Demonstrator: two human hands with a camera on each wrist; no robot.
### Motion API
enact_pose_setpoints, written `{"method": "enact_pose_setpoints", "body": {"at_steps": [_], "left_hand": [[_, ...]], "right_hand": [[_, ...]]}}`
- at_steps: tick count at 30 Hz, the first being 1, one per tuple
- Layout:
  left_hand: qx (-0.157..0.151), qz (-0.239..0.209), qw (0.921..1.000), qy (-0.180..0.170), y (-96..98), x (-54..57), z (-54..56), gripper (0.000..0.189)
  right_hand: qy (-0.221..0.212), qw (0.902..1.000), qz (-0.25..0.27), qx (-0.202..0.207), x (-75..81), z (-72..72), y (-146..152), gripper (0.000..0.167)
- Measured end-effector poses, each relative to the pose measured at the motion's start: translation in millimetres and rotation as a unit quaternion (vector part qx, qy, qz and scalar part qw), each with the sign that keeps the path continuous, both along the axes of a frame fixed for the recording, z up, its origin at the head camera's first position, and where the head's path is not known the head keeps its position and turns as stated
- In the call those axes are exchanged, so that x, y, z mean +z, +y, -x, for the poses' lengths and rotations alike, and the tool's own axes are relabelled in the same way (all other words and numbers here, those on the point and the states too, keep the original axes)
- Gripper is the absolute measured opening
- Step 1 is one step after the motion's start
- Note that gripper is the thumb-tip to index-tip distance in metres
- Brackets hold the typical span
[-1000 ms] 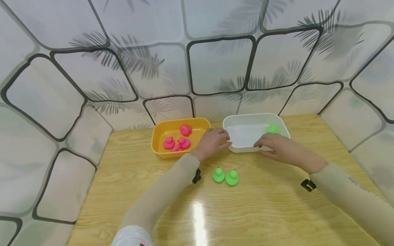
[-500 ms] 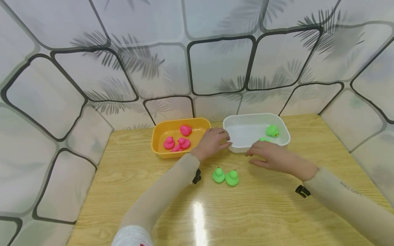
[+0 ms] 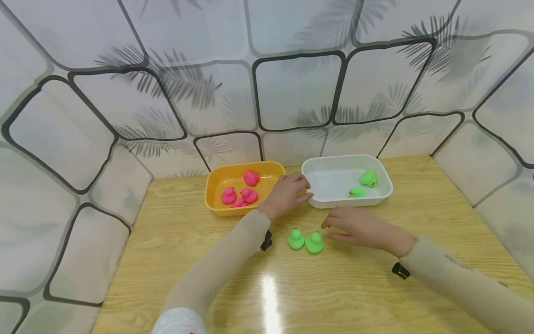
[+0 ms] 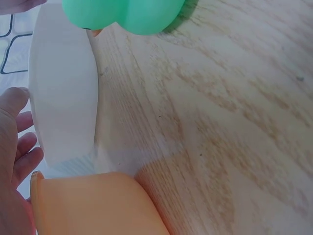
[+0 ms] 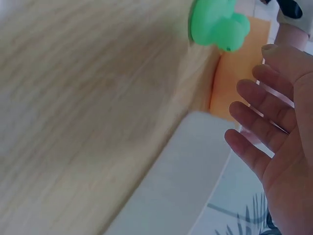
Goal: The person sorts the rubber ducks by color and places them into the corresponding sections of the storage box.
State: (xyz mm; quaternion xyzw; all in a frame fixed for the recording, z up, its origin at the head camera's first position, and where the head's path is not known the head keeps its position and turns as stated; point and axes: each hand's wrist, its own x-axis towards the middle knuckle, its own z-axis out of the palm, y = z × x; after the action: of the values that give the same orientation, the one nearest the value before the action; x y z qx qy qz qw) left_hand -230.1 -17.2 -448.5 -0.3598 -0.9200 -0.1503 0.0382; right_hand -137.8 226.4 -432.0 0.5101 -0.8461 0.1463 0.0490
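Note:
Two green rubber ducks, a left one (image 3: 295, 240) and a right one (image 3: 314, 243), sit side by side on the table. My right hand (image 3: 362, 228) hovers just right of them, fingers loosely spread and holding nothing; the right wrist view shows its bare fingers (image 5: 259, 120). My left hand (image 3: 288, 195) lies between the two bins, its fingertips at the near left rim of the white bin (image 3: 327, 178). In that bin lie two more green ducks, one farther back (image 3: 368, 178) and one near the front wall (image 3: 356, 192).
An orange bin (image 3: 227, 170) holds several pink rubber ducks (image 3: 228, 195), partly behind my left wrist. Both bins stand at the back of the wooden table (image 3: 175, 241), before a patterned curtain (image 3: 298, 90) that also closes off both sides.
My right hand has moved from the white bin's front edge leftward and toward me, down to the two ducks. The front duck in that bin has come into view. My left hand stays put.

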Motion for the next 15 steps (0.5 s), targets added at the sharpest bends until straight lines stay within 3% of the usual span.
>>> {"method": "enact_pose_setpoints", "body": {"at_steps": [7,15], "left_hand": [[0.000,-0.001,1.0000,0.005,-0.3,3.4,-1.8,0.029],[0.004,0.009,0.9999,-0.011,0.9,6.0,-5.3,0.032]], "right_hand": [[0.020,0.9989,0.027,0.031,-14.4,-4.6,-7,0.025],[0.013,0.9994,0.004,0.030,-18.4,-10.9,-15,0.027]]}}
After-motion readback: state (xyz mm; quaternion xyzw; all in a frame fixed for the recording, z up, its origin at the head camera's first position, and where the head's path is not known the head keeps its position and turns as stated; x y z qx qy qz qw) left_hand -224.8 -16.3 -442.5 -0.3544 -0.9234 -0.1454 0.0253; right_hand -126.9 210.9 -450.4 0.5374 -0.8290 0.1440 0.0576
